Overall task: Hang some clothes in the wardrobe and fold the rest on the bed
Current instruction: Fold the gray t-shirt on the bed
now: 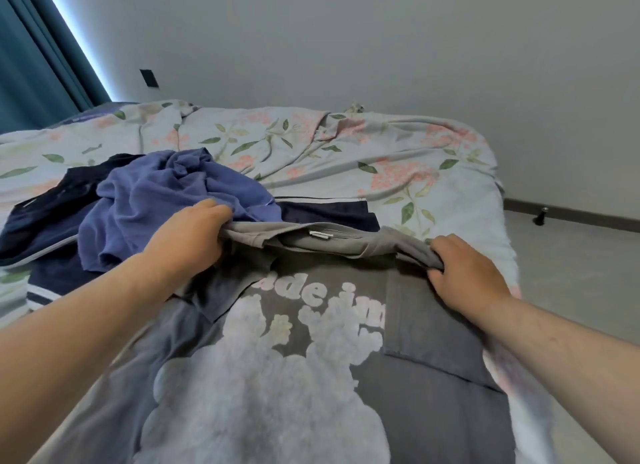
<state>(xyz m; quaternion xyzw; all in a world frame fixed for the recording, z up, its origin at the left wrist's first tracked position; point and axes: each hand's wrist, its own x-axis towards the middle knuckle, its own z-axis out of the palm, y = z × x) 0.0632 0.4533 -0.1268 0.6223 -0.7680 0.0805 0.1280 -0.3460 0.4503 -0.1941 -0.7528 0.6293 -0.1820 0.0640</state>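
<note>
A grey T-shirt (433,411) with a large white print lies spread on the bed (346,152) in front of me. Its far edge is lifted into a fold. My left hand (194,235) grips that edge at the left corner. My right hand (464,273) pinches it at the right corner. A crumpled blue garment (166,193) lies just beyond my left hand, on top of dark navy clothes (52,214) with white trim.
The bed has a pale floral cover, rumpled toward the far side. A plain wall stands behind it and a teal curtain (31,48) hangs at the upper left. Grey floor (575,273) shows to the right of the bed. No wardrobe is in view.
</note>
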